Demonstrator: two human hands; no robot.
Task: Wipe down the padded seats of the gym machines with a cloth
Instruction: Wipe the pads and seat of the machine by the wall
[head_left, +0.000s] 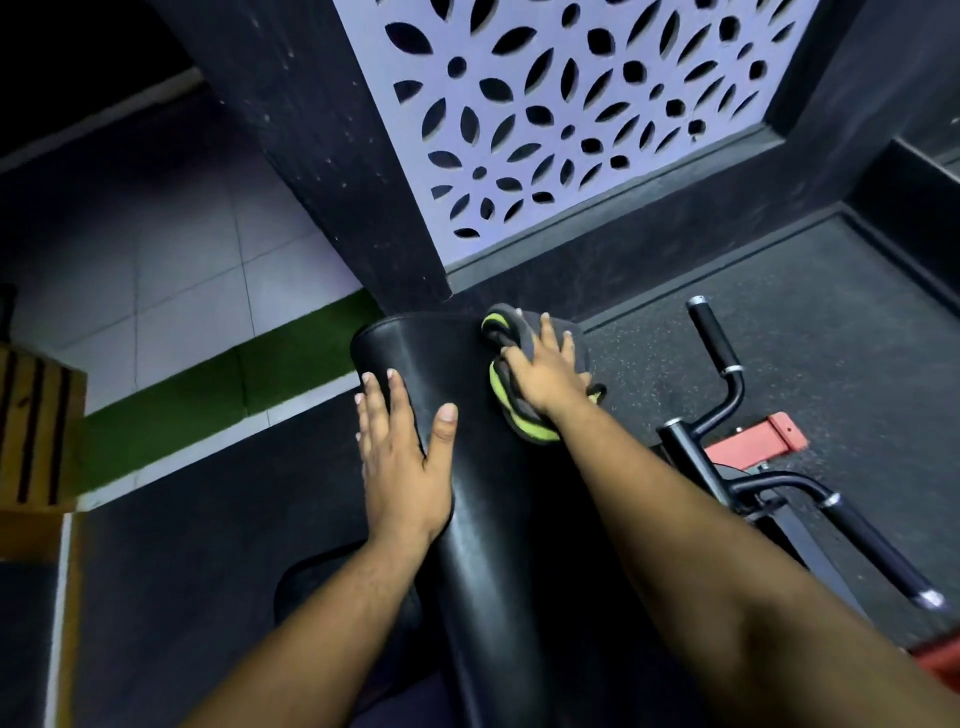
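Note:
A long black padded back pad (467, 467) of a gym machine runs up the middle of the head view. My right hand (548, 369) presses a grey cloth with a yellow-green edge (511, 410) flat against the pad's upper right side, fingers spread and fairly straight. My left hand (402, 457) rests on the pad's left edge with straight fingers, the thumb lying across the top face. Part of the cloth is hidden under my right hand.
Black machine handles (714, 343) with chrome collars stick out on the right, above a red frame piece (758, 441). A dark pillar (353, 156) and a perforated lilac panel (571, 114) stand behind. Speckled rubber floor (831, 322), a green turf strip (218, 405) and a wooden box (36, 436) lie around.

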